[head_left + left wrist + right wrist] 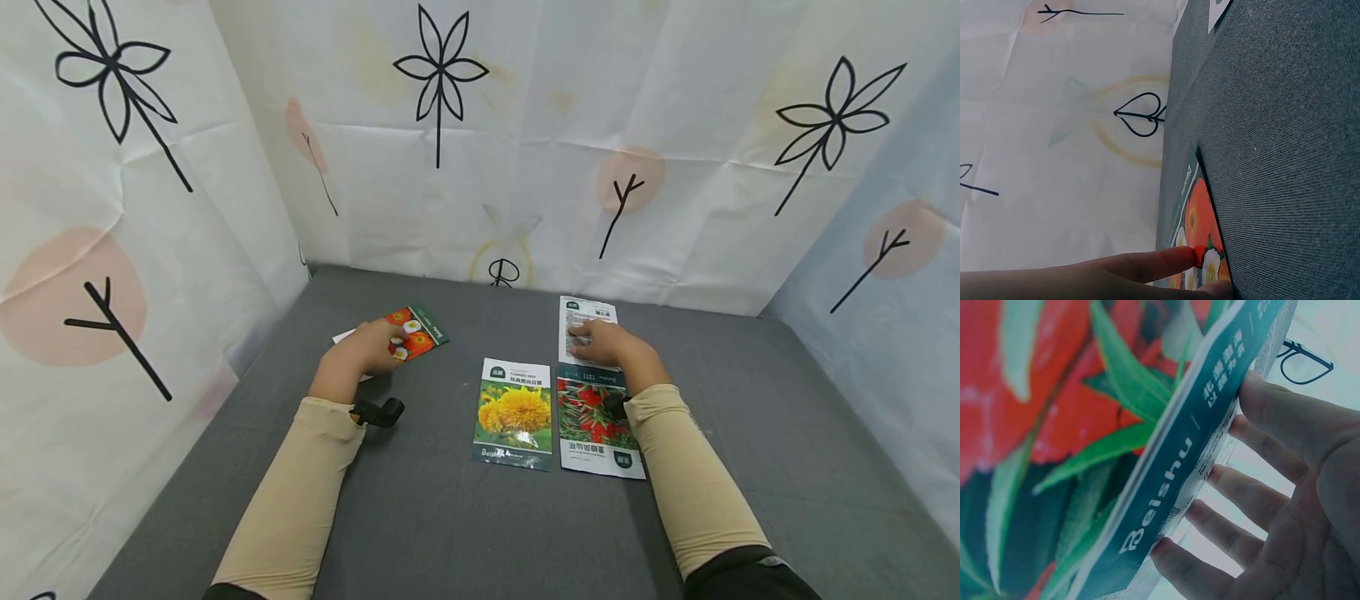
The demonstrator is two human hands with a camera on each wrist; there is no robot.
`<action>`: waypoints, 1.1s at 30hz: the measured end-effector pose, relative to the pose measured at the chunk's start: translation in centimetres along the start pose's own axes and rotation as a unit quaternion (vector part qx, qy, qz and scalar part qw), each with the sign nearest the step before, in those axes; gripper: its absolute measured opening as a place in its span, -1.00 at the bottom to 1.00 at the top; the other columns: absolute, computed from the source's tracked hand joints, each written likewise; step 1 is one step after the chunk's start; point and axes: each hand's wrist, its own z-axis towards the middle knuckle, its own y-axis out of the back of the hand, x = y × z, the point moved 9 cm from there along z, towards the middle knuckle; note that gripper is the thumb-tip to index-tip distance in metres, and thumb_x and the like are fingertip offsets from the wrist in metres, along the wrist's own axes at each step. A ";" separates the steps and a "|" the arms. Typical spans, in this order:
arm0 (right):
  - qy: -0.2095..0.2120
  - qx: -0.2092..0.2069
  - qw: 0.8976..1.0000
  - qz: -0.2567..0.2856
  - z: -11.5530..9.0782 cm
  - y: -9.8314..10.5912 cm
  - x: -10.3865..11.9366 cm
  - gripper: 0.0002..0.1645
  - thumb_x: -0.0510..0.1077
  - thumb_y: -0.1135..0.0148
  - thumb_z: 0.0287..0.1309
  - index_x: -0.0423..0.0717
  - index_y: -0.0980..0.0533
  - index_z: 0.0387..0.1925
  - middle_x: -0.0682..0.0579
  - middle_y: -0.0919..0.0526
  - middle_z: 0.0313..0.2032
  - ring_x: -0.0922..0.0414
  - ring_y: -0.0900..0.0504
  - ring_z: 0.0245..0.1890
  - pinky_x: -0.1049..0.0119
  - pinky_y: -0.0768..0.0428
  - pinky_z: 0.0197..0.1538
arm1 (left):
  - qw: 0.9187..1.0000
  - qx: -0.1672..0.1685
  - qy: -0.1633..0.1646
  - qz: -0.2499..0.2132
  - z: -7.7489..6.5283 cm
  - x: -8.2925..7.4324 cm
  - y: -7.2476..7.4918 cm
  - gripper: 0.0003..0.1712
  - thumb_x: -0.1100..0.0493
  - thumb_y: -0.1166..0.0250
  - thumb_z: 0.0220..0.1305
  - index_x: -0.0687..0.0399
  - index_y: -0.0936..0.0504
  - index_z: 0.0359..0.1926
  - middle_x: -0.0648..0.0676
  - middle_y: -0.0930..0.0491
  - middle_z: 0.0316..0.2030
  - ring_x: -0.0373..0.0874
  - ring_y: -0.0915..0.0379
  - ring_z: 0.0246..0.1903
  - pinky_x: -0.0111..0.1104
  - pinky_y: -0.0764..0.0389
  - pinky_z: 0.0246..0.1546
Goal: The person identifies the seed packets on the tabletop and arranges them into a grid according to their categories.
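Observation:
My left hand (365,348) rests on a seed packet (422,333) with orange and white flowers, turned at an angle on the table. In the left wrist view a straight index finger (1163,261) touches its front; another fingertip lies by its edge. On the right, my right hand (609,342) touches a white, text-covered packet (573,314) with spread fingertips. Nearer the body, a red-flower seed packet (585,414) lies upside down against it, partly under the right wrist. Between the hands is a yellow-flower seed packet (513,414), face up and touched by neither hand.
A grey cloth-covered table (450,533) bears the packets. White sheeting (360,225) with plant drawings stands along the back and both sides. Part of a white piece (342,336) shows beside the left hand; what it belongs to is hidden.

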 end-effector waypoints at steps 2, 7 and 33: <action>-0.002 0.000 1.000 -0.003 0.1 -0.1 -0.1 -0.31 -0.02 -0.11 0.61 -0.13 -0.25 0.61 -0.41 -0.01 0.64 -0.44 -0.01 0.62 -0.35 -0.15 0.57 | 1.000 0.001 0.003 0.000 0.0 0.1 -0.1 -0.40 0.30 -0.25 0.34 0.15 -0.58 0.41 0.38 -0.44 0.44 0.41 -0.31 0.38 0.12 -0.48 0.25; -0.005 0.003 1.000 -0.008 0.1 -0.2 0.0 -0.30 -0.01 -0.10 0.62 -0.13 -0.23 0.62 -0.41 -0.01 0.64 -0.44 -0.01 0.62 -0.35 -0.16 0.57 | 1.000 0.001 0.006 0.004 -0.2 -0.1 -0.2 -0.40 0.28 -0.24 0.35 0.15 -0.57 0.42 0.37 -0.44 0.44 0.42 -0.30 0.40 0.16 -0.46 0.31; 0.003 -0.003 1.000 -0.013 0.1 -0.1 0.1 -0.30 -0.01 -0.11 0.61 -0.15 -0.25 0.61 -0.43 -0.04 0.63 -0.45 -0.04 0.61 -0.35 -0.18 0.56 | 0.999 -0.009 0.036 0.009 -0.6 -0.4 0.0 -0.36 0.26 -0.25 0.34 0.05 -0.56 0.45 0.31 -0.31 0.53 0.37 -0.24 0.38 0.15 -0.49 0.13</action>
